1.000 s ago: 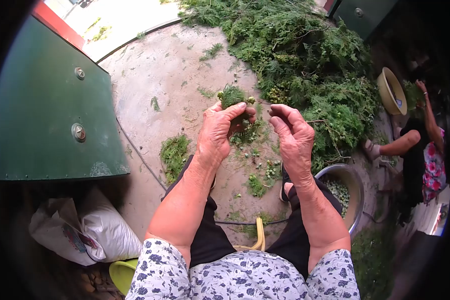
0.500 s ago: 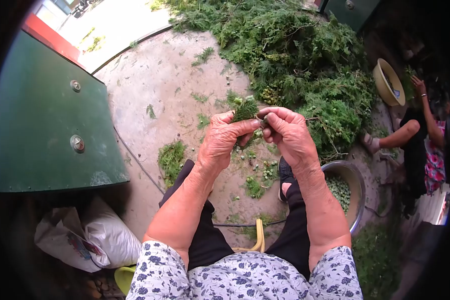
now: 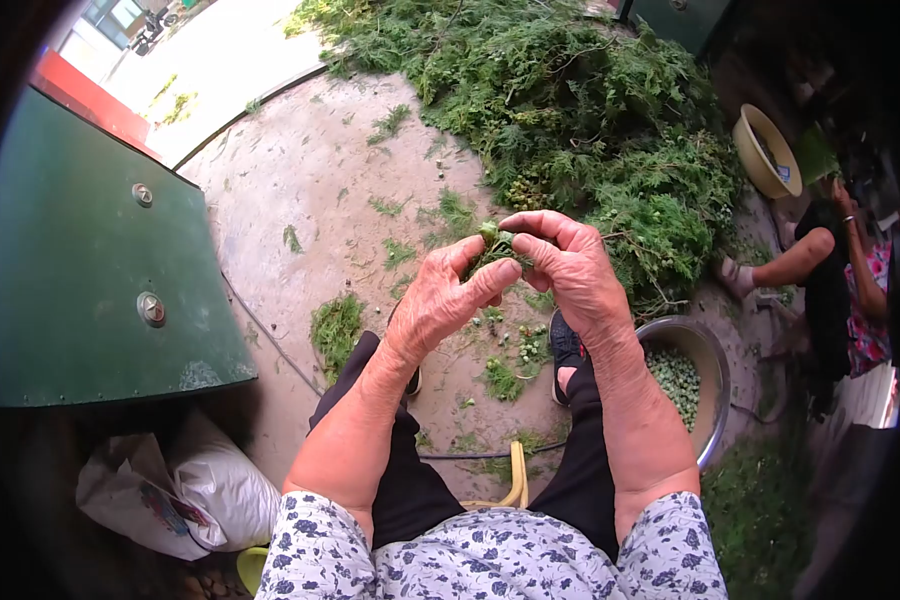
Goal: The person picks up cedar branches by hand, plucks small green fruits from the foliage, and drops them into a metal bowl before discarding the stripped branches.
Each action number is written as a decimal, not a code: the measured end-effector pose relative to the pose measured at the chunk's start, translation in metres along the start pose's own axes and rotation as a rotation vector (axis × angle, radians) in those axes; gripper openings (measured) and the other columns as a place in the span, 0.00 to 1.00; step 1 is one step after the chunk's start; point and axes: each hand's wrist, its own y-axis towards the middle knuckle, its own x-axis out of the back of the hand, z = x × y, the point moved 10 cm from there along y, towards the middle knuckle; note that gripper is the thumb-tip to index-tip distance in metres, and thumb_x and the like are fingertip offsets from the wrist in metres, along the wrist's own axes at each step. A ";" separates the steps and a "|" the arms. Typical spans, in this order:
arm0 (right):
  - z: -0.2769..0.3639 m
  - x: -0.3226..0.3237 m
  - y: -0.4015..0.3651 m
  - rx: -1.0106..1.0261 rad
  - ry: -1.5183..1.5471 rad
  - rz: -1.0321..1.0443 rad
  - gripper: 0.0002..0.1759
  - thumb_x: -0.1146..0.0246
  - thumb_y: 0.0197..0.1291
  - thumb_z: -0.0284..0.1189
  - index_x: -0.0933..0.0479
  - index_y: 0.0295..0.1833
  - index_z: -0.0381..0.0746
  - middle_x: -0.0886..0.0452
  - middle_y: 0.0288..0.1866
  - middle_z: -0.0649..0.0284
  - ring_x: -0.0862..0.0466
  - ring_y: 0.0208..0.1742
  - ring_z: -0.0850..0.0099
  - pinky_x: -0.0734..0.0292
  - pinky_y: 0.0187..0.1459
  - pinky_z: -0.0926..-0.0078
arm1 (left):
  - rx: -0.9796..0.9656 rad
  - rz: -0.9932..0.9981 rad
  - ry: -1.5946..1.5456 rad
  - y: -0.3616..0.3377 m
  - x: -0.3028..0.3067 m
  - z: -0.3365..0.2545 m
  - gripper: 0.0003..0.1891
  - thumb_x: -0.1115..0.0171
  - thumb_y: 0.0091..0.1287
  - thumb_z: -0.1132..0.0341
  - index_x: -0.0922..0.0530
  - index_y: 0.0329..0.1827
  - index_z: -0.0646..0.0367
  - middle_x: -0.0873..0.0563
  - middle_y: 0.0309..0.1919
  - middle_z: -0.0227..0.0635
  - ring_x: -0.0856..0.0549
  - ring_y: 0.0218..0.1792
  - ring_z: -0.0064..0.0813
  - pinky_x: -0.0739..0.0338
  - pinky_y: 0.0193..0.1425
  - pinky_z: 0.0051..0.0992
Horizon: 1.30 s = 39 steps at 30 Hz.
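Between my two hands is a small green sprig [image 3: 492, 242] with pale green cones on it. My left hand [image 3: 455, 290] pinches it from the left, thumb and fingers bent round its lower part. From the right, my right hand [image 3: 568, 262] has thumb and forefinger closed at the sprig's top; whether a cone is between them is hard to tell. Loose cones and bits of foliage [image 3: 503, 380] lie on the ground below my hands. By my right leg stands a metal basin [image 3: 712, 372] holding many green cones [image 3: 676, 380].
A large heap of green branches [image 3: 570, 120] spreads ahead and to the right. A green metal door [image 3: 100, 270] stands left, above white sacks [image 3: 225, 480]. At the right, another person [image 3: 830, 270] sits near a yellow basin [image 3: 767, 150]. A cable [image 3: 280, 345] crosses the floor.
The sprig is lower and more covered by my fingers. My right fingers have moved left over its top. The view has shifted slightly, and the other person's raised hand has lowered.
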 end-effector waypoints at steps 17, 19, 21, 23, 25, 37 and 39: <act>0.004 0.000 -0.008 0.091 -0.127 -0.108 0.08 0.35 0.52 0.22 0.21 0.39 0.33 0.23 0.30 0.71 0.26 0.29 0.86 0.30 0.29 0.88 | -0.055 -0.200 -0.155 0.002 0.015 0.012 0.10 0.43 0.63 0.67 0.19 0.37 0.65 0.21 0.24 0.23 0.26 0.26 0.12 0.32 0.29 0.15; 0.004 -0.001 -0.010 0.110 -0.167 -0.151 0.08 0.35 0.51 0.21 0.21 0.38 0.33 0.22 0.30 0.69 0.24 0.30 0.84 0.28 0.31 0.86 | -0.090 -0.231 -0.033 -0.001 0.017 0.004 0.09 0.43 0.62 0.67 0.20 0.34 0.65 0.23 0.22 0.23 0.28 0.24 0.12 0.34 0.27 0.17; 0.026 0.001 -0.021 0.364 -0.451 -0.318 0.08 0.34 0.48 0.20 0.21 0.37 0.33 0.21 0.30 0.65 0.23 0.30 0.82 0.26 0.33 0.84 | -0.124 -0.261 0.089 -0.003 0.017 -0.003 0.08 0.42 0.61 0.68 0.20 0.31 0.64 0.25 0.19 0.24 0.31 0.22 0.12 0.37 0.25 0.18; 0.026 0.001 -0.023 0.415 -0.437 -0.346 0.08 0.34 0.46 0.20 0.21 0.36 0.33 0.21 0.30 0.63 0.22 0.30 0.80 0.26 0.33 0.83 | -0.148 -0.337 0.152 -0.005 0.020 -0.006 0.08 0.42 0.60 0.69 0.22 0.27 0.64 0.30 0.15 0.26 0.33 0.20 0.13 0.39 0.23 0.20; 0.024 0.009 -0.023 0.376 -0.456 -0.409 0.10 0.34 0.48 0.21 0.22 0.38 0.34 0.22 0.31 0.65 0.22 0.31 0.81 0.26 0.33 0.84 | -0.166 -0.362 0.163 -0.008 0.018 -0.012 0.08 0.43 0.60 0.68 0.24 0.26 0.64 0.31 0.15 0.27 0.33 0.20 0.13 0.39 0.23 0.20; 0.025 -0.012 -0.016 0.343 -0.491 -0.118 0.17 0.35 0.52 0.27 0.24 0.50 0.40 0.24 0.33 0.65 0.24 0.34 0.77 0.28 0.38 0.79 | -0.358 -0.405 0.692 -0.012 0.006 -0.020 0.11 0.42 0.58 0.65 0.30 0.21 0.57 0.24 0.16 0.40 0.22 0.21 0.43 0.31 0.25 0.38; 0.026 -0.011 -0.014 0.339 -0.514 -0.131 0.16 0.36 0.51 0.26 0.23 0.49 0.41 0.24 0.34 0.63 0.24 0.37 0.74 0.28 0.41 0.76 | -0.420 -0.380 0.701 -0.013 0.001 -0.027 0.11 0.42 0.59 0.64 0.30 0.21 0.56 0.24 0.16 0.40 0.22 0.21 0.43 0.31 0.26 0.38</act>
